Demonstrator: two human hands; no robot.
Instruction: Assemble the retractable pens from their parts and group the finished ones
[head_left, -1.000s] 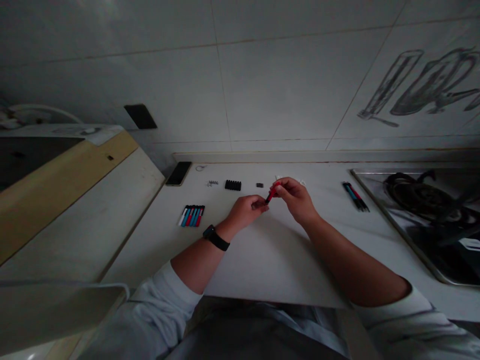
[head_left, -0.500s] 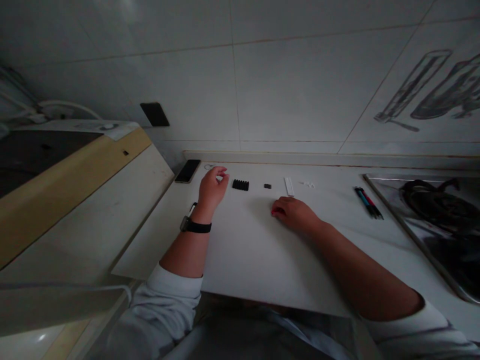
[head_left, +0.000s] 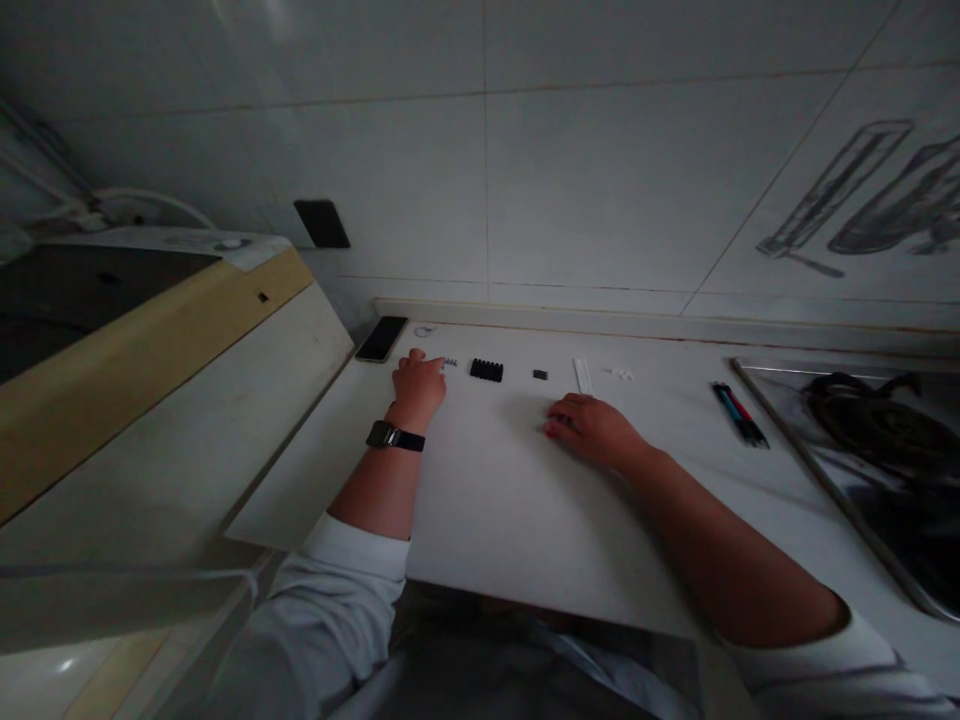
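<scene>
Perhaps the coil springs (head_left: 451,362) scatter if the left hand (head_left: 418,387), its pinch impossible to tell, nudges them; the right hand (head_left: 591,430) curls around a red piece (head_left: 553,430).

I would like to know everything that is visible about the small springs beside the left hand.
The springs are small, grey and coiled, apparently of metal wire. They lie on the white worktop, just left of the black pieces. The left hand is right beside them and may hide some; whether it touches them, or how many there are, cannot be told.
</scene>
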